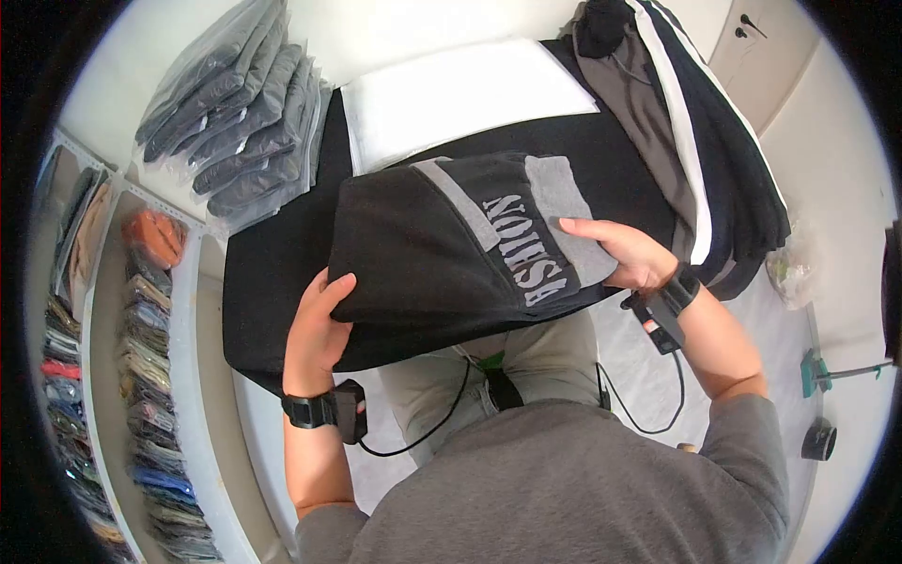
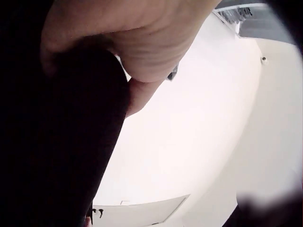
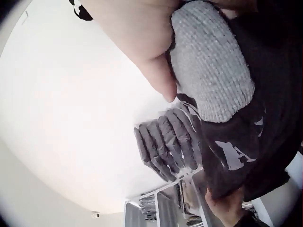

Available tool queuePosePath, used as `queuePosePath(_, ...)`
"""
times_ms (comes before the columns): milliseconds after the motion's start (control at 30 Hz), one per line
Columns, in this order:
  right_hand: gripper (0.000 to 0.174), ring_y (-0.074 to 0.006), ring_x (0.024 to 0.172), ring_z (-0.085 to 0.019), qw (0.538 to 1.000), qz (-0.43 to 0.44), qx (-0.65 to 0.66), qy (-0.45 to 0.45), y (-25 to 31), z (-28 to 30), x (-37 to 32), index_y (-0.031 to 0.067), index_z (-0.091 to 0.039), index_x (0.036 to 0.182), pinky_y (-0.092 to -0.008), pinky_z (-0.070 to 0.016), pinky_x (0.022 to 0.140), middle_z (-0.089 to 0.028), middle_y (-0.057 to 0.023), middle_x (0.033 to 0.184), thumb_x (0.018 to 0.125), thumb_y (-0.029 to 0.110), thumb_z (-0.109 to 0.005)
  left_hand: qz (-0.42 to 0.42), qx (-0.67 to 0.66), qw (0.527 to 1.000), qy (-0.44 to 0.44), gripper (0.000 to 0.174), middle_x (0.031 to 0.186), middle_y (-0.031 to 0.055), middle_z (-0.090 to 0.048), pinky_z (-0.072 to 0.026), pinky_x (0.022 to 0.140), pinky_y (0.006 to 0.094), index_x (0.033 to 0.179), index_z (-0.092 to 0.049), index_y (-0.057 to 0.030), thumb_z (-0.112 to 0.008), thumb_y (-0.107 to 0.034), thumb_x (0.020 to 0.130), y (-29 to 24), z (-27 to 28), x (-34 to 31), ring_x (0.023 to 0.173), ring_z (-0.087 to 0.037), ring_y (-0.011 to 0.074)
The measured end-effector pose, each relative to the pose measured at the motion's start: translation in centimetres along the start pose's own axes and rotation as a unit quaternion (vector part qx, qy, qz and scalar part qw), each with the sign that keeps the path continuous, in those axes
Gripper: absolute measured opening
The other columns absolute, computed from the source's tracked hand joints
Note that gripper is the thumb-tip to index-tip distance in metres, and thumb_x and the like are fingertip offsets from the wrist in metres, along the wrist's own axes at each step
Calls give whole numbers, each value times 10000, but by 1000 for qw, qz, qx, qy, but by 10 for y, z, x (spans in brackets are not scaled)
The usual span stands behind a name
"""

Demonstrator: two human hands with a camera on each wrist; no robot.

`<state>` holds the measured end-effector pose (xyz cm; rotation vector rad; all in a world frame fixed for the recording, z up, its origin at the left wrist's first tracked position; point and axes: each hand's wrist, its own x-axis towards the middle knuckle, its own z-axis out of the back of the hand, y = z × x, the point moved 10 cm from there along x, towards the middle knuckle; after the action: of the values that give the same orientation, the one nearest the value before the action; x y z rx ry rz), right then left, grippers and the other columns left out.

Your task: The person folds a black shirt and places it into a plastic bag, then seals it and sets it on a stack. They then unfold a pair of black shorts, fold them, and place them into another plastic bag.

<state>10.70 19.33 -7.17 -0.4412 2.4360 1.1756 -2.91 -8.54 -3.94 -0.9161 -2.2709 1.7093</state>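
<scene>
A folded black garment [image 1: 413, 235] with grey bands and grey lettering is held between both hands over the black-covered table [image 1: 272, 273]. The left hand [image 1: 318, 329] grips its left lower corner, thumb on top and the other fingers mostly hidden; in the left wrist view that hand [image 2: 142, 47] curls round dark cloth [image 2: 61, 142]. At the right end the right hand [image 1: 625, 252] pinches the grey ribbed part, thumb above and fingers beneath. In the right wrist view the right hand [image 3: 142, 38] holds beside the grey ribbing [image 3: 208, 66], with the lettering below it.
Bagged dark garments [image 1: 254, 122] are stacked at the table's back left. White plastic sheets [image 1: 460, 99] lie at the back. Black, grey and white clothes [image 1: 676, 122] hang over the right end. Shelves [image 1: 103, 273] of packed clothing stand at left. Cables [image 1: 451, 428] run from both wrist cameras.
</scene>
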Motion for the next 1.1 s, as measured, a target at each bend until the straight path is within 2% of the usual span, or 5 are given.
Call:
queuePosePath(233,404,-265,1027,-618,999,31,23,8,-5,11,8,-42,-530,1219,-406,-492,921,-618,-156,1160,870,137,-629,-193,150,968,-64,609,1219,156,-558,-384,993,346,1291,-458,59,-695,-137,766,-57,-72,-16,1124,-536,246)
queuePosePath(600,350,-228,982,-642,998,53,2,-26,-9,23,6,9,-565,1186,-380,-524,869,-649,-126,1091,915,232,-576,-433,620,640,135,687,1333,246,-431,-389,987,482,1327,-459,-68,-722,-144,696,5,-236,-38,1207,-448,427)
queuePosePath(867,490,-170,1017,-604,989,136,-55,-34,3,-3,-18,32,-490,1278,-331,-509,873,-591,-84,1185,909,335,-603,-408,650,609,199,704,1374,242,-414,-371,995,522,1358,-430,-65,-708,-261,741,13,-234,-42,1240,-418,446)
queuePosePath(1000,524,-179,1091,-551,984,152,-73,-61,1,3,-18,11,-469,1298,-323,-446,933,-573,-85,1224,880,280,-634,-286,466,747,379,447,1236,217,-566,-417,988,381,1155,-596,-5,-678,-291,822,-15,-216,-17,1164,-544,320)
queuePosePath(1100,532,-193,1114,-526,971,184,-83,-129,2,5,-28,1,-474,1286,-315,-396,968,-565,-92,1235,857,258,-654,-279,493,801,192,267,1050,153,-654,-466,887,335,1049,-635,5,-547,-215,924,-70,-162,58,1000,-617,248)
